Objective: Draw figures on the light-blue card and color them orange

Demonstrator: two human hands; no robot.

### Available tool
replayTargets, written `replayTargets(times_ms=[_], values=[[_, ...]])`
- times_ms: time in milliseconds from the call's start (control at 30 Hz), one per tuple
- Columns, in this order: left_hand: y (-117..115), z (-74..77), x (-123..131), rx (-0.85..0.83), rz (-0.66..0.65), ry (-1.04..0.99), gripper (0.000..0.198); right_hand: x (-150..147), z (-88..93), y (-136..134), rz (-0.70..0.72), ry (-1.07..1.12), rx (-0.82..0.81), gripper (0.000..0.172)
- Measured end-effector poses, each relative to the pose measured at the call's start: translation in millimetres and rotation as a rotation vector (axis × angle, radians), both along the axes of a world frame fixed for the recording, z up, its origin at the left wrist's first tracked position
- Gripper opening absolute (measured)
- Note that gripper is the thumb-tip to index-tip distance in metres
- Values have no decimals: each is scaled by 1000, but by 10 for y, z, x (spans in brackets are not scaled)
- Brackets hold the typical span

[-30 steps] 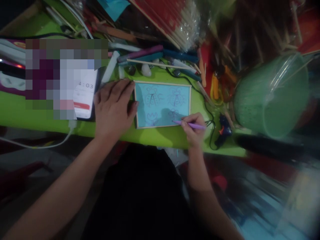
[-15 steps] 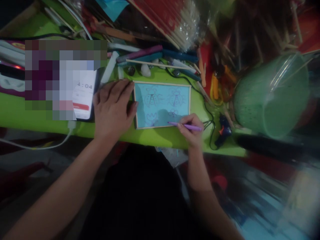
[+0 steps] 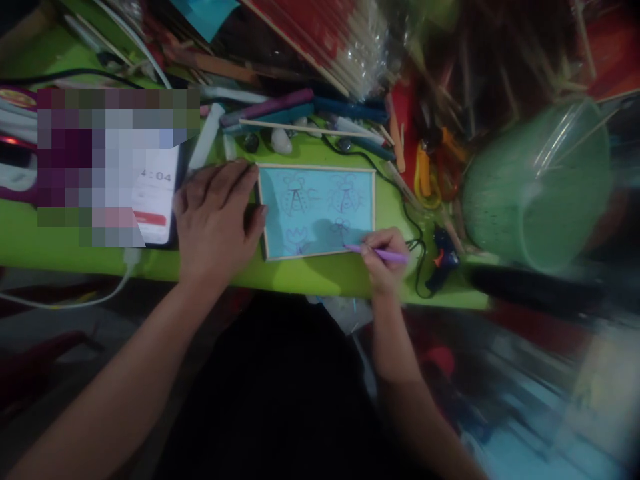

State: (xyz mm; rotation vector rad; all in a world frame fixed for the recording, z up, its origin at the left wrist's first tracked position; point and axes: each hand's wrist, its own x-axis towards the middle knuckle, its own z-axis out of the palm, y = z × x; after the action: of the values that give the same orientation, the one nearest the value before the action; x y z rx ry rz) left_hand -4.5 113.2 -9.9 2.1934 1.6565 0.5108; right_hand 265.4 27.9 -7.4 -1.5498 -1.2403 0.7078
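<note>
**Pen on the little blue board, centre of frame**

Watching the head cam feed here, so here's what I've got. The blue board [image 3: 317,210] with the thin wooden frame lies flat on the green table [image 3: 50,233], just about dead centre of the frame and close to the table's near edge. It has purple doodles on it: two bug-looking ones across the top and a flower-ish one at the lower left. They're too blurry to say more.

The right hand [image 3: 383,260] sits at the board's lower right corner, fingers pinched shut around a purple pen [image 3: 377,253]. The pen's tip is down on the blue surface near the bottom edge, next to another small doodle.

The left hand [image 3: 215,223] lies flat and open, palm down on the table, right against the board's left side. Its fingertips touch the frame and it grips nothing.

Around it is a mess. A phone [image 3: 155,203] with a lit screen lies just left of the left hand. Some pebbles [image 3: 281,140] sit above the board. A black cable [image 3: 415,227] runs down the board's right side to a glue gun [image 3: 443,263] beside the right hand. A big green bucket [image 3: 537,183] lies tipped over at the right of the frame.
</note>
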Motion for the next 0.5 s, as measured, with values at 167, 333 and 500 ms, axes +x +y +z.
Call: replayTargets(times_ms=[167, 333, 500], values=[[5, -4, 1, -3, -2, -9, 58, 10, 1, -5, -35, -23, 9, 14], [10, 8, -2, -5, -1, -9, 59, 4, 14, -1, -57, 18, -11, 14], [15, 6, -6, -12, 1, -5, 59, 13, -6, -13, -91, 77, 14, 14]])
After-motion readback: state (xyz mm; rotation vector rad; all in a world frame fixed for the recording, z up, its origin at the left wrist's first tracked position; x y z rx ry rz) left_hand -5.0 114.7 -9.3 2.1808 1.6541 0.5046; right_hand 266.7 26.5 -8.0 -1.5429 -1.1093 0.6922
